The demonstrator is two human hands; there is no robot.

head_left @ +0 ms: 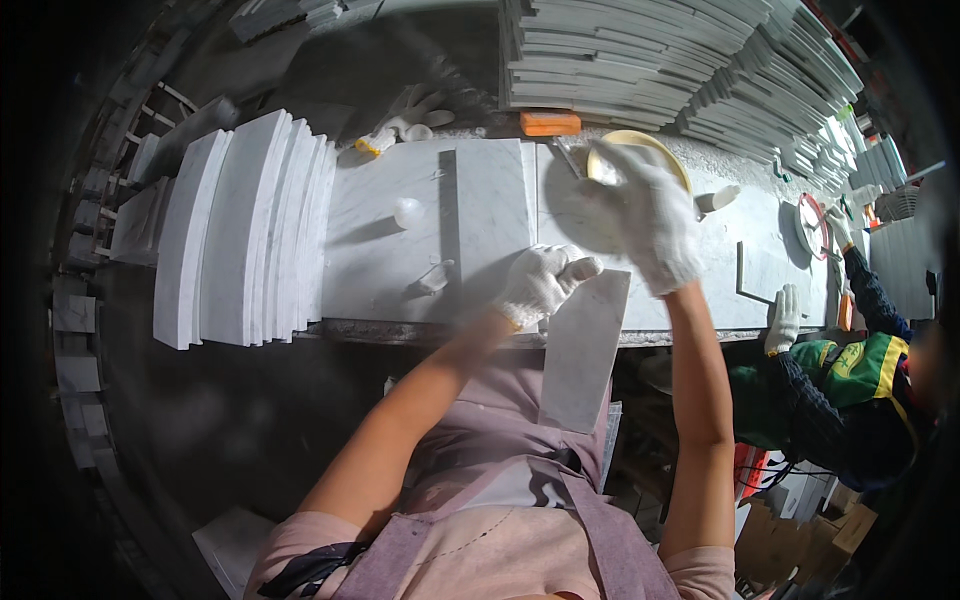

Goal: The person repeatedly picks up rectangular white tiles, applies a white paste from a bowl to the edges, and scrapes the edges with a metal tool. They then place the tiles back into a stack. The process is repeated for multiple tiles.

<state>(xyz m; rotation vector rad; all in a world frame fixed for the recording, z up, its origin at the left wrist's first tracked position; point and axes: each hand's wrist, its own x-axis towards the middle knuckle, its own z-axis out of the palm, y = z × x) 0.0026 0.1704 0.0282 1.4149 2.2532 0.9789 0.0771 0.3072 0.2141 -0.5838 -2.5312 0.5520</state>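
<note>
L hand (545, 285) is gripping a marble slab (585, 360) at the bench (375, 285)'s near edge; R hand (648, 215) is hovering nr yellow bowl (645, 136), blurred, grip unclear. Slab's prob. unfinished; slabs at left (245, 220) are standing, done or not unclear.

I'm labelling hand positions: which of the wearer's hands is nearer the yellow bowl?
Right. The right hand overlaps the yellow bowl in view, partly hiding it; the left hand is farther away, toward the lower left, holding a pale stone slab.
</note>
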